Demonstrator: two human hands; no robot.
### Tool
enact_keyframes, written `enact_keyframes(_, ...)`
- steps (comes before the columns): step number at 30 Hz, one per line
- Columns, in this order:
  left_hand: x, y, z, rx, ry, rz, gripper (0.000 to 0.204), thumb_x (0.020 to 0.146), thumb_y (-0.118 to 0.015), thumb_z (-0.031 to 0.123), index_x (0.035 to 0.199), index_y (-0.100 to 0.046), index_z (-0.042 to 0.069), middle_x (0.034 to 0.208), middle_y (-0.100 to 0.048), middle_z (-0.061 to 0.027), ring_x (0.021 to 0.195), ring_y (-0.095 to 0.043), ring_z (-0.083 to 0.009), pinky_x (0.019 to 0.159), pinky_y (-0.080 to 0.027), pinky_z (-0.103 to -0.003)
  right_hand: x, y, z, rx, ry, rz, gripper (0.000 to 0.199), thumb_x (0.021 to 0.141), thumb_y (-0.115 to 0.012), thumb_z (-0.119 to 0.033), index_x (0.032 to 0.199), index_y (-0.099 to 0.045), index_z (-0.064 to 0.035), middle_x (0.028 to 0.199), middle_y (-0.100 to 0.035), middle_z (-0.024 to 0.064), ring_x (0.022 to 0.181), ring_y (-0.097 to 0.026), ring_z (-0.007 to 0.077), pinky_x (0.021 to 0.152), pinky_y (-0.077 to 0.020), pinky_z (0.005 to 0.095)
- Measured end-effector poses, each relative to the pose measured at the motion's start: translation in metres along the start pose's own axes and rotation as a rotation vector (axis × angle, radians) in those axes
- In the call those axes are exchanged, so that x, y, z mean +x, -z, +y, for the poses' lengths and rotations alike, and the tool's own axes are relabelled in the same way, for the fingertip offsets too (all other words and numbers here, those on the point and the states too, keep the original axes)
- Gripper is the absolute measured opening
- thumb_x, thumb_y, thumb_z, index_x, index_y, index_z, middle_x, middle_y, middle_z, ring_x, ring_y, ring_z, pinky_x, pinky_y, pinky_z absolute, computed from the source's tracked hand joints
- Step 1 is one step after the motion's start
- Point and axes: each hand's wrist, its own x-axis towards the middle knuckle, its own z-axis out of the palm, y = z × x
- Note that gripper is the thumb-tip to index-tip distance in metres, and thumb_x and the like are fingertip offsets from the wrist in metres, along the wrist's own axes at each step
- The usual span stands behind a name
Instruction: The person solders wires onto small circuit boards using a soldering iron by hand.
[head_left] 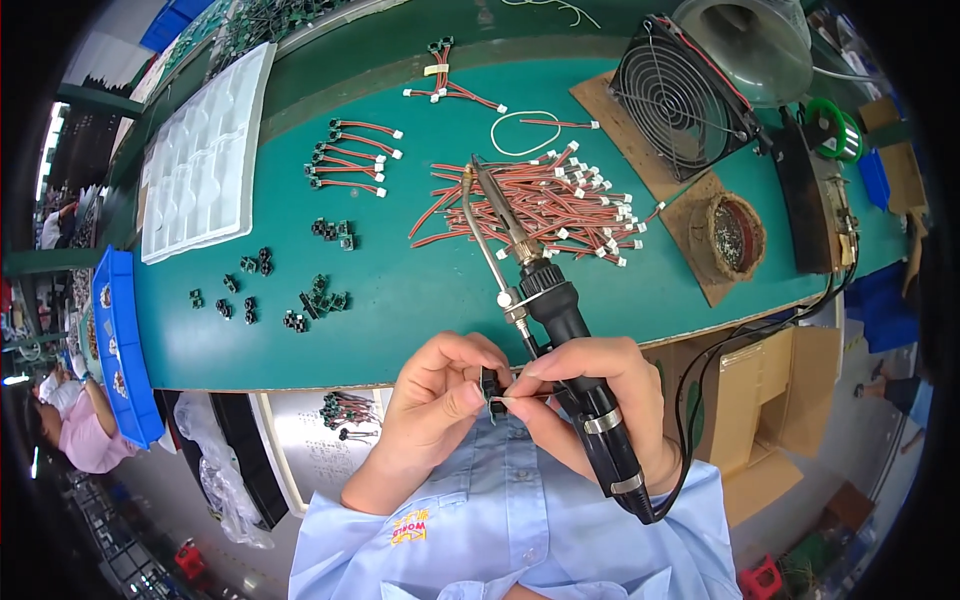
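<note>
I see L hand (pixel 432 400) pinching small black connector (pixel 489 384) near counter (pixel 420 290) edge; R hand (pixel 590 395) closed on soldering iron (pixel 560 320) plus wire. Connector's light, rigid, tiny: grip its sides.

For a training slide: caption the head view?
Both hands pinch a small black connector; right hand also holds a soldering iron.
</note>
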Motion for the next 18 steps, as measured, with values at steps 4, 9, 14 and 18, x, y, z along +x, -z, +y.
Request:
enact_keyframes(4, -0.001, 0.0004, -0.0002, 0.007, 0.009, 0.013, 0.019, 0.083, -0.06, 0.011, 0.098, -0.053, 0.002, 0.089, -0.053, -0.0096, 0.081, -0.047, -0.0164, 0.074, -0.038, -0.026, 0.0001, -0.0006, 0.0014, -0.002, 0.017, 0.019, 0.04, 0.063, -0.071, 0.008, 0.096, -0.05, -0.0017, 0.076, -0.063, 0.0073, 0.06, -0.06, 0.0136, 0.052, -0.0471, 0.0215)
enact_keyframes(9, -0.0004, -0.0003, -0.0001, 0.004, 0.018, 0.018, 0.018, 0.083, -0.06, 0.01, 0.098, -0.053, 0.002, 0.088, -0.053, -0.0097, 0.079, -0.045, -0.0156, 0.073, -0.037, -0.026, 0.0, 0.0006, 0.0024, -0.013, 0.033, 0.026, 0.039, 0.063, -0.071, 0.007, 0.095, -0.051, -0.0019, 0.076, -0.064, 0.0072, 0.061, -0.061, 0.0149, 0.053, -0.0477, 0.022)
enact_keyframes(14, -0.0001, -0.0003, -0.0016, -0.011, 0.021, 0.007, 0.018, 0.082, -0.06, 0.01, 0.097, -0.052, 0.003, 0.089, -0.053, -0.01, 0.079, -0.045, -0.0155, 0.072, -0.037, -0.026, -0.0015, 0.0027, 0.0023, -0.02, 0.02, 0.021, 0.038, 0.062, -0.071, 0.007, 0.094, -0.052, -0.0022, 0.078, -0.064, 0.0067, 0.062, -0.062, 0.0154, 0.054, -0.0482, 0.0227)
enact_keyframes(18, 0.0001, -0.0021, -0.0026, -0.029, 0.023, 0.004, 0.018, 0.082, -0.06, 0.009, 0.097, -0.052, 0.003, 0.089, -0.053, -0.0101, 0.08, -0.046, -0.0158, 0.072, -0.038, -0.026, -0.0024, 0.004, 0.0018, -0.028, 0.005, 0.015, 0.037, 0.062, -0.071, 0.007, 0.094, -0.053, -0.0024, 0.079, -0.064, 0.0061, 0.062, -0.062, 0.0152, 0.054, -0.0485, 0.0231)
